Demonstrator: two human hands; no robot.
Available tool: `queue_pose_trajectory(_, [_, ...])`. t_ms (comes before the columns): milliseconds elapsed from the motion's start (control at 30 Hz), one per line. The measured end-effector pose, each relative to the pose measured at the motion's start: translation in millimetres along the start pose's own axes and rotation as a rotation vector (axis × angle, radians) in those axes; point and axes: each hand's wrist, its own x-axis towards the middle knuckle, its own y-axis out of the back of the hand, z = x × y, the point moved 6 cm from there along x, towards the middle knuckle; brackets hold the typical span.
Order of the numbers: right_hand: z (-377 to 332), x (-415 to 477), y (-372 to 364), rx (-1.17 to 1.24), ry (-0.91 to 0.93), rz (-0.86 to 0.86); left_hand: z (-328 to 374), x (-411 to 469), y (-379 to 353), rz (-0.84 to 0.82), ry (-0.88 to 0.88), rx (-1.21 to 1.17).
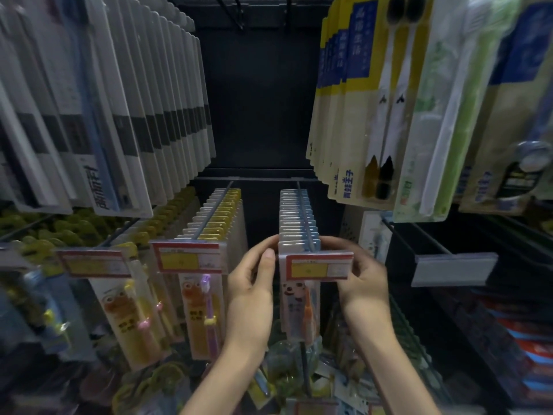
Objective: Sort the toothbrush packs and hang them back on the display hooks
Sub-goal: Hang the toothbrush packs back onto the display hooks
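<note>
While the dark back panel (257, 100) sits behind crammed hooks (211, 215), left hand (251, 295) and right hand (363, 284) both pinch the blue toothbrush packs (294, 226) from either side.

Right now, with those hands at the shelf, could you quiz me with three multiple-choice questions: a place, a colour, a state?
1. Where do the yellow-topped packs hang relative to the blue-topped packs? A left B right C above
2. What colour borders the price tag on the blue row? A green B red C black
3. What are the left grip and right grip doing? A hanging idle B holding the blue-topped packs' sides C lifting a basket
Answers: 1 A, the yellow row sits left; 2 B, a red frame rings it; 3 B, both clasp the row's edges.
</note>
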Motion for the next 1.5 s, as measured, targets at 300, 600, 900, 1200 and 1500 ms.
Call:
queue_pose_trajectory(300, [-14, -16, 4, -0.010, 0.076, -0.014, -4, -10, 6, 0.012, 0.024, 0.022])
queue_pose_trajectory(600, [-12, -25, 3, -0.022, 0.049, -0.030, 0, -16, 3, -0.005, 0.015, 0.001])
queue_pose_trajectory(900, [-10, -32, 4, -0.076, 0.057, -0.018, 3, -26, 8, 0.075, -0.035, 0.126])
queue_pose_trajectory(1200, [-13, -37, -2, -0.038, 0.059, -0.031, 5, -25, 4, 0.103, -0.039, 0.112])
queue_pose_trajectory(1500, [-5, -37, -2, -0.096, 0.009, -0.005, 3, -27, 4, 0.101, -0.034, 0.129])
